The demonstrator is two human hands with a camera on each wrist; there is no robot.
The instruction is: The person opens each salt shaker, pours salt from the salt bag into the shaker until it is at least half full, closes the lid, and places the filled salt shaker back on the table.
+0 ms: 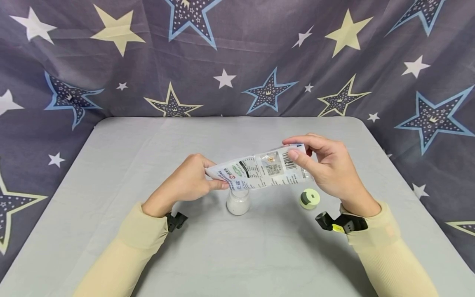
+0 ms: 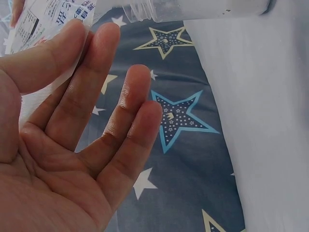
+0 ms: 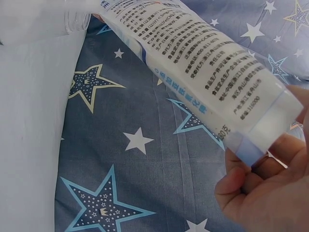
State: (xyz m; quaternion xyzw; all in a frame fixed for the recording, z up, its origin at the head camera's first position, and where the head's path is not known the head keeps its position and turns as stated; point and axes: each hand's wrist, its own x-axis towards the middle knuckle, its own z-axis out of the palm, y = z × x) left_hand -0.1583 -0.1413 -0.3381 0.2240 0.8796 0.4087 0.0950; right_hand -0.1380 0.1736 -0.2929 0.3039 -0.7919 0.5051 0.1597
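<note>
A white printed plastic bag of salt is held in the air by both hands, tilted with its right end higher. My left hand pinches its left end between thumb and fingers; the other fingers extend loosely in the left wrist view. My right hand grips the far right end, with the thumb on the printed side. Just under the bag's left end stands a small clear jar with white contents, its mouth partly hidden by the bag. In the left wrist view the jar's threaded neck shows uncapped.
A pale green lid with a dark grey flap lies on the table to the right of the jar, below my right hand. The grey-covered table ends at a dark star-patterned curtain behind it.
</note>
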